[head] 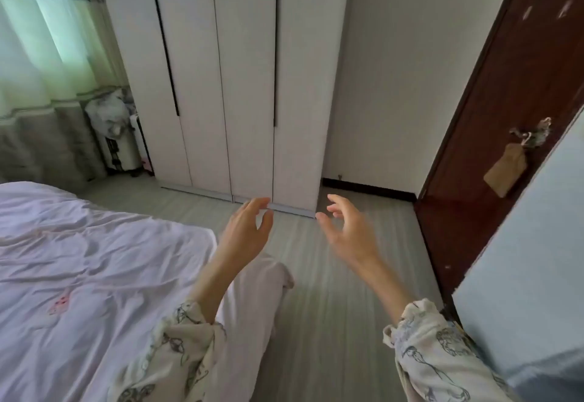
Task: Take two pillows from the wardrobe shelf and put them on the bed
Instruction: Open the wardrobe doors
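A white wardrobe (221, 70) stands ahead with all its doors closed; two long black handles run down the door edges. No pillow is visible. The bed (79, 259), covered in a wrinkled pale pink sheet, fills the lower left. My left hand (246, 231) and my right hand (347, 231) are raised in front of me over the floor, short of the wardrobe base. Both hold nothing, with the fingers spread and slightly curled.
A dark brown door (505, 117) stands open at the right, with a tag hanging from its handle. A white heater (126, 145) sits beside the wardrobe under the curtains (41, 70). Grey plank floor (331, 307) lies between the bed and the door.
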{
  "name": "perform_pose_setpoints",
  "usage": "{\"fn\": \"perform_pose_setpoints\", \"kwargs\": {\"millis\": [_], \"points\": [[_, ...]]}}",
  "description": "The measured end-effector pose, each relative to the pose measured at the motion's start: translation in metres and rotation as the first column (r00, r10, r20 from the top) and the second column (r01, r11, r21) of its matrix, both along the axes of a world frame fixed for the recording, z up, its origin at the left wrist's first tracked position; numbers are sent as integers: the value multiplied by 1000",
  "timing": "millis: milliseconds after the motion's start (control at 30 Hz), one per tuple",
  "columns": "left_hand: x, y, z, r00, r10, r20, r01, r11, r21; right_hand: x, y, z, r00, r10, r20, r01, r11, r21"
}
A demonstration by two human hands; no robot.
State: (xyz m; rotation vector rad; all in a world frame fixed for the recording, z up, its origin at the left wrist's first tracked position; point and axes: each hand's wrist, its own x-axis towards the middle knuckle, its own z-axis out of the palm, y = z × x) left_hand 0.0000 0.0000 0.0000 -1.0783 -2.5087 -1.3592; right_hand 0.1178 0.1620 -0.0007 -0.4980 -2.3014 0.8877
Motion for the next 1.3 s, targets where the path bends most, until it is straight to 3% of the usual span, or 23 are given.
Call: {"fn": "perform_pose_setpoints", "kwargs": {"millis": [200,600,1000,1300], "points": [[-82,44,-3,999,-23,36,23,1000,-12,-72,50,-3,999,-29,-18,27,994,-108],[-226,160,-27,995,-28,92,34,998,-62,-217,167,-21,1000,-18,13,20,991,-134],[-378,340,-18,989,82,121,-81,997,-10,-399,357,5,988,152,17,-151,987,-58],[-501,397,-6,968,227,103,-227,974,-12,-542,433,13,953,300,42,-298,954,-33]]}}
